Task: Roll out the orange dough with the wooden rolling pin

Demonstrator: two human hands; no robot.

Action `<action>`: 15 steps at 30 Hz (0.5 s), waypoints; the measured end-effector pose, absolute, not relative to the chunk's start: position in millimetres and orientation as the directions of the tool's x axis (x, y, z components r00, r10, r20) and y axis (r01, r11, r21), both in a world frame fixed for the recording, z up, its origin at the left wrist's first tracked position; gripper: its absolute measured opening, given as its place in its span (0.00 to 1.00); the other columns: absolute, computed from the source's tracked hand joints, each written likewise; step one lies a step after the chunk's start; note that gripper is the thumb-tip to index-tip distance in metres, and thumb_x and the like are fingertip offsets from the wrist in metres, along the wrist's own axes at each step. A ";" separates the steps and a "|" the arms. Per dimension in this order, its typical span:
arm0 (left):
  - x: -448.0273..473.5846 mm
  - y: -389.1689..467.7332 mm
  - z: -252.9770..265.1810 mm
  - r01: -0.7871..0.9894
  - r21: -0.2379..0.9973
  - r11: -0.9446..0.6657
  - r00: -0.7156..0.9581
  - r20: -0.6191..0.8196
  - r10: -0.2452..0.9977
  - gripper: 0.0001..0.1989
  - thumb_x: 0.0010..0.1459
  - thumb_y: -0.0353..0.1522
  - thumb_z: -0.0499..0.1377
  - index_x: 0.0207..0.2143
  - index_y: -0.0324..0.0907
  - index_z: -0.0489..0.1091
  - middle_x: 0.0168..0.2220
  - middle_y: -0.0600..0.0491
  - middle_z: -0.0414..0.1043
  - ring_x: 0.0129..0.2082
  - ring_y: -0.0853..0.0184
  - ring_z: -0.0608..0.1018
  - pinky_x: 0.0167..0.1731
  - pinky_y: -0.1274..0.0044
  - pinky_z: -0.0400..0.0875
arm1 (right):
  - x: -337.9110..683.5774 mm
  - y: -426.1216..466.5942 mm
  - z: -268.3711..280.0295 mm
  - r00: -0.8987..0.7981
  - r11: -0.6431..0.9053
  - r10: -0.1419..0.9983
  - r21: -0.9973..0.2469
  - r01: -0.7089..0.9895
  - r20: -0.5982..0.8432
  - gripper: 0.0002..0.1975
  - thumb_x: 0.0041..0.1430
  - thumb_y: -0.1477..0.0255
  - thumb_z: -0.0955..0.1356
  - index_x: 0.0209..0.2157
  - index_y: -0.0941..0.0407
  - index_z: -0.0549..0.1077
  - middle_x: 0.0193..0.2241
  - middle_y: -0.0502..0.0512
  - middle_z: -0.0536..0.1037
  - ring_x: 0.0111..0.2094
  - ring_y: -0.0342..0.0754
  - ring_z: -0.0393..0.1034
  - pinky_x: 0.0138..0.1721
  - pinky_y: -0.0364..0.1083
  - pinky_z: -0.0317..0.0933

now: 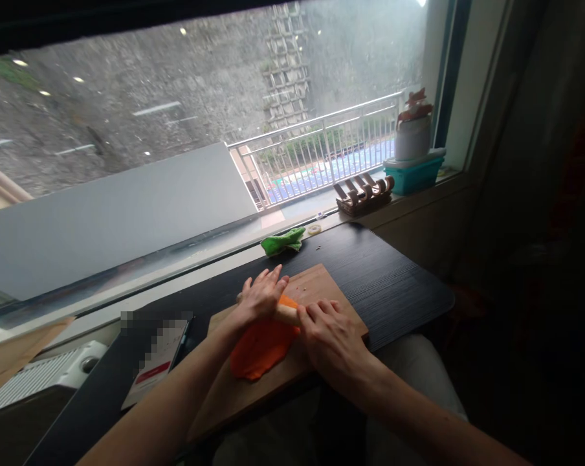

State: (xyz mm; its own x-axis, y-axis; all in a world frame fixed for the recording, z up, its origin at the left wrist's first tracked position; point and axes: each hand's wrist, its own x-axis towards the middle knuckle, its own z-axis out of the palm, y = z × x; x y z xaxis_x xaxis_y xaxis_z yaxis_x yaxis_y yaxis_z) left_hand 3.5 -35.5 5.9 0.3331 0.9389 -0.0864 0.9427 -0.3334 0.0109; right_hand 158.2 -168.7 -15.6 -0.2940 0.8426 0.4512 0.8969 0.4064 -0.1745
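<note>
A flattened sheet of orange dough (263, 349) lies on a wooden board (215, 408). Across it rests a wooden rolling pin (287, 315), its middle showing between my hands. My left hand (263, 292) presses its palm on the pin's left part, with the fingers stretched out and spread. Curled fingers of my right hand (330, 333) close around the pin's right end. Part of the dough's far edge shows behind the pin. My hands and forearms hide the pin's ends and some of the board.
On the dark table (394, 291) a green cloth (283, 242) lies near the window, beside a roll of tape (314, 229). A notebook-like item (156, 362) is at the left. A woven rack (365, 195) and a teal box (413, 176) stand on the sill.
</note>
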 end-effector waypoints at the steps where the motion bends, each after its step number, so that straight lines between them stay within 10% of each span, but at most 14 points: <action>1: 9.3 -30.7 6.4 0.940 0.009 -0.341 0.340 -0.089 0.936 0.28 0.65 0.42 0.32 0.65 0.45 0.45 0.66 0.50 0.45 0.65 0.59 0.48 0.59 0.55 0.43 | 160.3 -166.7 -16.1 -0.276 0.389 0.849 -0.180 0.903 0.450 0.12 0.60 0.78 0.61 0.45 0.60 0.68 0.38 0.58 0.73 0.40 0.51 0.63 0.45 0.50 0.54; 15: 9.9 -30.7 3.5 0.951 0.000 -0.309 0.308 -0.085 0.948 0.29 0.65 0.45 0.34 0.64 0.45 0.49 0.65 0.50 0.49 0.65 0.56 0.51 0.59 0.55 0.44 | 158.2 -163.2 -13.0 -0.302 0.401 0.856 -0.169 0.901 0.419 0.13 0.59 0.79 0.61 0.45 0.60 0.68 0.39 0.57 0.73 0.41 0.52 0.63 0.45 0.50 0.53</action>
State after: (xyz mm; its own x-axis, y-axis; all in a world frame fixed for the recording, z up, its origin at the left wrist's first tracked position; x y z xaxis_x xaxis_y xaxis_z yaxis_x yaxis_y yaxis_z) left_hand 9.9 -30.7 3.5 0.3076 0.9477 -0.0850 0.9511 -0.3088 -0.0003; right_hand 158.2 -163.2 -13.0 -0.3023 0.8561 0.4192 0.9006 0.4006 -0.1685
